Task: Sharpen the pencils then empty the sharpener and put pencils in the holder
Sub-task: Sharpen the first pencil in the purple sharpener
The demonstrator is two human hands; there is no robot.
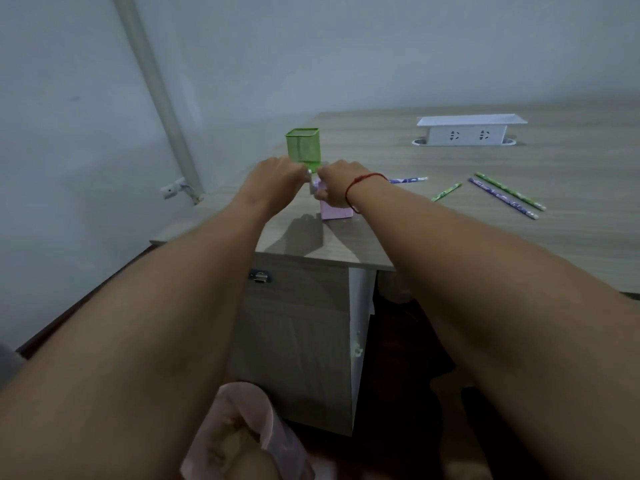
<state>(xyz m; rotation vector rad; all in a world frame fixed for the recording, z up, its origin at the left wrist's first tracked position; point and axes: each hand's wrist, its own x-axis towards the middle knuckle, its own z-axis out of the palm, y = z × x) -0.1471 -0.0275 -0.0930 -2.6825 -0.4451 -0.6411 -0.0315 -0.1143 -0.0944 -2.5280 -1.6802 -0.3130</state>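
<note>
- Pencil sharpener (336, 212): lilac box, upright on the wooden desk (571, 237) near its front-left corner, just before the holder.
- Left hand (277, 174): fingers curled, pinching a small pale part at the sharpener's top.
- Right hand (337, 183): fingers curled around the sharpener's upper body; red string on the wrist.
- Green mesh holder (303, 147): upright behind the hands; contents cannot be told.
- Pencils, lying flat on the desk right of the sharpener: purple pencil (408, 180) partly hidden by the right wrist, short green pencil (446, 192), long purple pencil (502, 198) beside long green pencil (509, 190).
- Pink-lined bin (235, 427): on the floor below the desk edge, holding pale crumpled matter.
- White socket box (471, 131): at the desk's rear.
</note>
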